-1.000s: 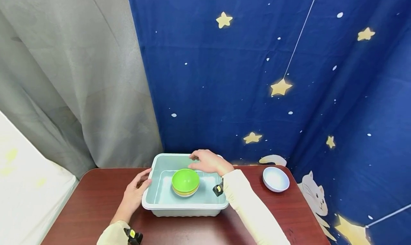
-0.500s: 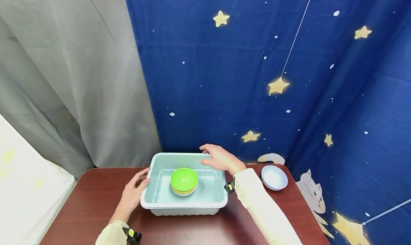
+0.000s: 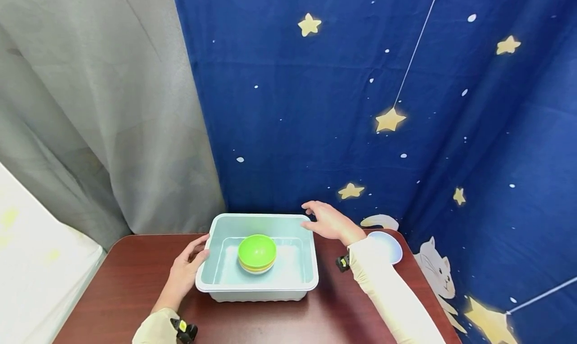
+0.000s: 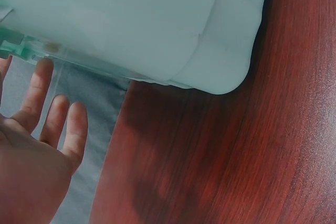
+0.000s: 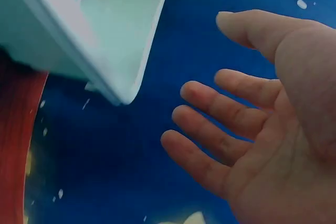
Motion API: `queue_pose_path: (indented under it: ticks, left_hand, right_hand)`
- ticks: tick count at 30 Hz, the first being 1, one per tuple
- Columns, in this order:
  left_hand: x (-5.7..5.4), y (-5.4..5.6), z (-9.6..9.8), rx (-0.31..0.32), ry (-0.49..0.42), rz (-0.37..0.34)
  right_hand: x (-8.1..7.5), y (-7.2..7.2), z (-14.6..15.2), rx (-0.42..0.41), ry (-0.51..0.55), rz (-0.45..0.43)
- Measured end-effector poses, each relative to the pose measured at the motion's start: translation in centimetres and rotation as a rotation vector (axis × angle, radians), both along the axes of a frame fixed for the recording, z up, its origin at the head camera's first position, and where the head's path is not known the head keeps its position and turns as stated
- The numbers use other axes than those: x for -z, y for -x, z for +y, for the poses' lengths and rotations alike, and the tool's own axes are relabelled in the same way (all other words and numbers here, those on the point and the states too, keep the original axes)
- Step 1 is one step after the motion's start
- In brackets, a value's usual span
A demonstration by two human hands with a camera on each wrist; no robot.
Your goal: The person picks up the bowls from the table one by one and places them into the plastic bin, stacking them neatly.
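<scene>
A pale blue-green plastic basin [image 3: 295, 264] stands on the table. Inside it sits a stack of bowls, a green bowl [image 3: 257, 251] on top with yellow and white edges showing underneath. At the basin's left rim is my left hand [image 3: 186, 269], its fingertips right at the edge; the left wrist view shows the fingers [image 4: 76, 129] fairly straight beside the wall. My right hand [image 3: 331, 221] hovers near the back right corner, fingers spread and nothing in them. To its right lies a light blue bowl [image 3: 391, 246], partly covered by the right sleeve.
The dark red wooden table [image 3: 126, 284] ends just behind the basin. A blue curtain with stars [image 3: 288, 108] and a grey curtain [image 3: 135, 108] hang behind it. White cloth [image 3: 36, 264] lies at the far left.
My right hand has moved from over the basin out to the right, beyond its back right corner, empty throughout. The left hand stays at the left rim, and the bowl stack stays inside the basin.
</scene>
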State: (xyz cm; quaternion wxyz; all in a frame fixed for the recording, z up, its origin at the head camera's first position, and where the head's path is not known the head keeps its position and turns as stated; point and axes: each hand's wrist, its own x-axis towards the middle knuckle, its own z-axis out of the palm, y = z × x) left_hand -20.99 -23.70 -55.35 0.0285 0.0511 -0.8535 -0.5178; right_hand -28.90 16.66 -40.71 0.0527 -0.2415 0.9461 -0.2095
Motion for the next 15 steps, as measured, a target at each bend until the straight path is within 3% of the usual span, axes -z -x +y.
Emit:
queue_pose_path:
  ticks: [15]
  left_hand:
    - [0.0,0.0,0.1,-0.006,-0.007,0.004]
  right_hand:
    - [1.0,-0.4,4.6,0.108,-0.044,0.043]
